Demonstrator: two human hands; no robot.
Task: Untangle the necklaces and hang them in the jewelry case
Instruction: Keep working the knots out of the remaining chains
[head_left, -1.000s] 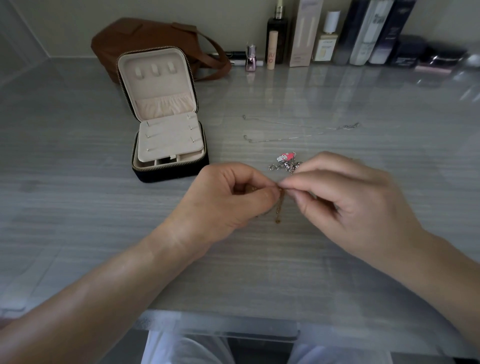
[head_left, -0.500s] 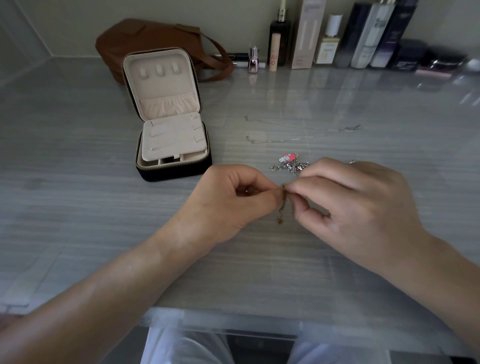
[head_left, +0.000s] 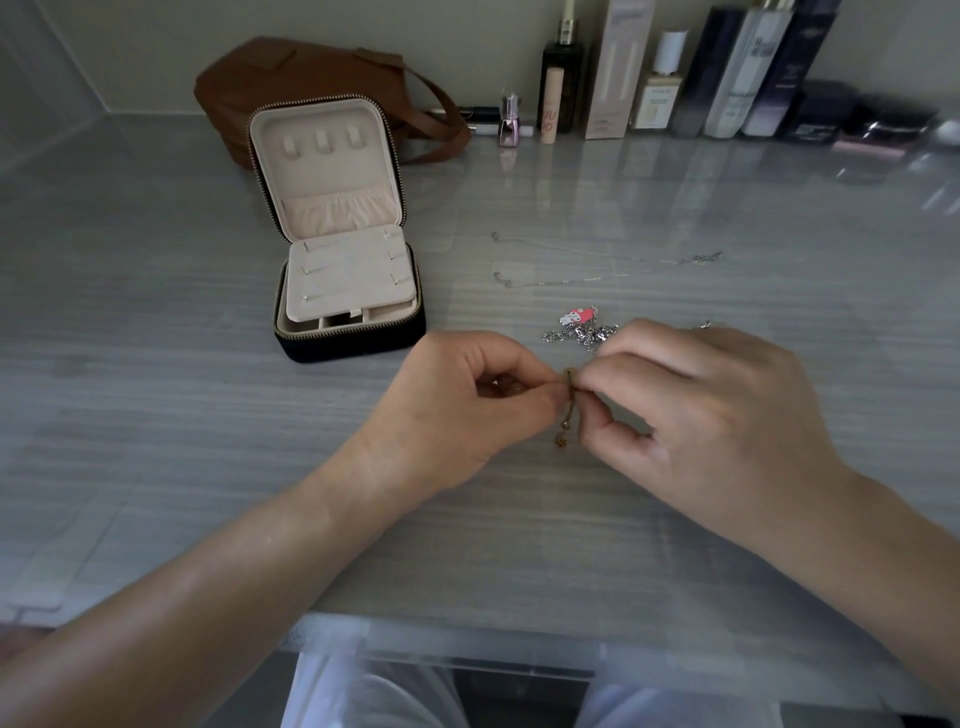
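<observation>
Both hands pinch a gold necklace (head_left: 567, 402) between them, left hand (head_left: 457, 405) and right hand (head_left: 711, 415) knuckles-up, fingers curled, just right of and nearer than the open jewelry case (head_left: 348, 332).

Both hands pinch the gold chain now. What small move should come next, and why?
Probably ease the left hand and right hand slightly apart to loosen the bunch: they pinch the gold chain almost at one spot, its end dangling, and the hooks in the case are bare.
</observation>
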